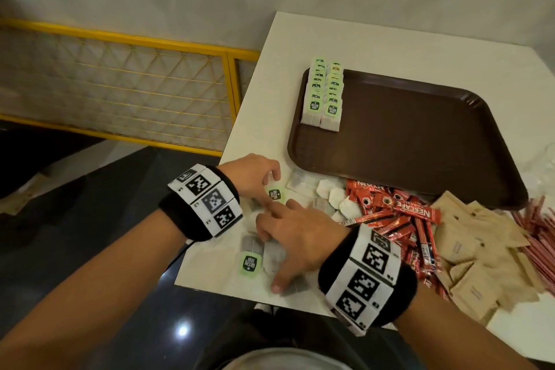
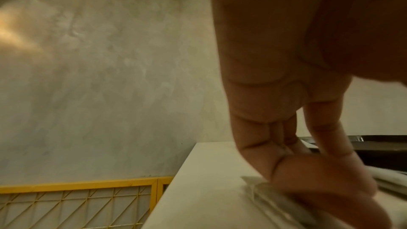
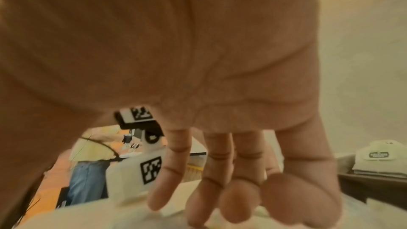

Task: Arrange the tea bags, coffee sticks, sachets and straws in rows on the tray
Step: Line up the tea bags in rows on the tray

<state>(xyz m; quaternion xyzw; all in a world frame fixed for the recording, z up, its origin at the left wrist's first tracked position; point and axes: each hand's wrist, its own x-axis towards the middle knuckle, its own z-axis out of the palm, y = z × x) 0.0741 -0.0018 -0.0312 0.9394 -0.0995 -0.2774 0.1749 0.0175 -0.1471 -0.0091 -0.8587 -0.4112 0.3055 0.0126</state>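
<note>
A brown tray (image 1: pixel 420 141) lies on the white table (image 1: pixel 345 39); two short rows of green-tagged tea bags (image 1: pixel 322 99) stand at its far left corner, also visible as tea bags (image 3: pixel 378 159) in the right wrist view. Loose tea bags (image 1: pixel 330 195) lie in front of the tray. My left hand (image 1: pixel 268 185) pinches a tea bag (image 1: pixel 275 194) with curled fingers; the left wrist view shows that hand (image 2: pixel 308 171) gripping a thin white stack (image 2: pixel 275 196). My right hand (image 1: pixel 279 228) rests spread over loose tea bags, its fingers (image 3: pixel 231 189) pointing down at the table.
Red coffee sticks (image 1: pixel 399 216), beige sachets (image 1: pixel 480 255) and red straws (image 1: pixel 537 228) lie heaped right of my hands, in front of the tray. One tea bag (image 1: pixel 250 262) lies near the table's front edge. A yellow lattice screen (image 1: pixel 120 93) stands to the left.
</note>
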